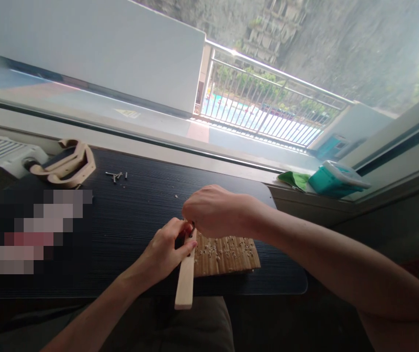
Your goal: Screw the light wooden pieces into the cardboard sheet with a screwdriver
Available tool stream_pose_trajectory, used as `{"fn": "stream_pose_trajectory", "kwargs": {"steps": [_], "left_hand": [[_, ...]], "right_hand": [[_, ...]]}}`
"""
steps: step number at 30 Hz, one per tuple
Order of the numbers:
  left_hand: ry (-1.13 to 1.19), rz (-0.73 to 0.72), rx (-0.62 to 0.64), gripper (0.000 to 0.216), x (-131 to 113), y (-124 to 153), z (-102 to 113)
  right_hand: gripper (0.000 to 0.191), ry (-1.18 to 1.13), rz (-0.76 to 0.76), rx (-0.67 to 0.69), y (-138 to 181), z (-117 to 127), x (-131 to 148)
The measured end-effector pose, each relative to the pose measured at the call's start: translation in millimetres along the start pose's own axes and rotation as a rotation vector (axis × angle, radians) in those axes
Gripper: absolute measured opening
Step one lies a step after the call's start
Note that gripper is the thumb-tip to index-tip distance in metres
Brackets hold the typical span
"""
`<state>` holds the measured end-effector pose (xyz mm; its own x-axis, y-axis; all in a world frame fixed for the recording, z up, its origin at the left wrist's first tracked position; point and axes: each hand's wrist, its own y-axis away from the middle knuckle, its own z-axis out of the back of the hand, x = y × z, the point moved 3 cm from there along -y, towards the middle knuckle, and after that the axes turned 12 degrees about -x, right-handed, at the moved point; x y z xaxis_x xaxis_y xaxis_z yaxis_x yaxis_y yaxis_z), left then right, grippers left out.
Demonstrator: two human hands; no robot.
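Note:
A pale wooden strip (185, 283) lies at the left end of a brown board (226, 256) whose top is pitted with small holes and crumbs, its near end jutting past the table edge. My left hand (170, 244) grips the strip's upper part between thumb and fingers. Above the strip's far end, my right hand (212, 210) is closed, knuckles up. Near its fingertips a small dark curved metal piece (193, 227) shows at the strip; I cannot tell whether those fingers hold it.
On the dark table (139, 210) lie several small metal screws or pins (115, 176) and curved wooden parts (70, 166). A white ribbed appliance (7, 154) stands far left. Right, on the sill, are a green cloth (293, 180) and a teal box (336, 178). A blurred patch covers the left side.

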<state>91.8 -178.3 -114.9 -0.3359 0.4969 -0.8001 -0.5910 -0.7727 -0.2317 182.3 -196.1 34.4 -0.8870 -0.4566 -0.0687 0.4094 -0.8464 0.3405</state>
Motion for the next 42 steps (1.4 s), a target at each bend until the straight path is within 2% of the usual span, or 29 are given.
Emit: {"fn": "stream_pose_trajectory", "kwargs": {"steps": [10, 15, 19, 27, 32, 36, 42], "left_hand": [[0.018, 0.013, 0.022, 0.015, 0.6, 0.1, -1.2], [0.017, 0.005, -0.006, 0.011, 0.6, -0.1, -0.6], [0.013, -0.001, -0.012, 0.01, -0.3, 0.3, 1.4], [0.013, -0.001, 0.01, 0.012, 1.4, 1.1, -0.1], [0.0, -0.005, 0.005, 0.012, 3.1, 2.0, -0.9], [0.002, -0.013, 0.0, 0.011, 2.1, 1.3, -1.1], [-0.009, -0.003, -0.02, 0.011, 0.7, -0.4, 0.3]], "right_hand": [[0.02, -0.032, -0.056, 0.01, -2.4, -0.9, -2.4], [0.019, 0.004, -0.051, 0.016, 5.0, 9.1, 4.0], [0.022, -0.015, -0.018, 0.01, 2.8, 7.1, 5.6], [0.02, -0.064, -0.042, -0.047, -4.1, -4.5, -7.7], [0.023, -0.077, -0.105, -0.022, -0.9, -2.1, -12.7], [0.022, 0.015, -0.078, -0.037, 4.6, 8.3, -5.6], [0.014, -0.022, 0.014, 0.003, 3.0, 11.8, 4.9]]}}
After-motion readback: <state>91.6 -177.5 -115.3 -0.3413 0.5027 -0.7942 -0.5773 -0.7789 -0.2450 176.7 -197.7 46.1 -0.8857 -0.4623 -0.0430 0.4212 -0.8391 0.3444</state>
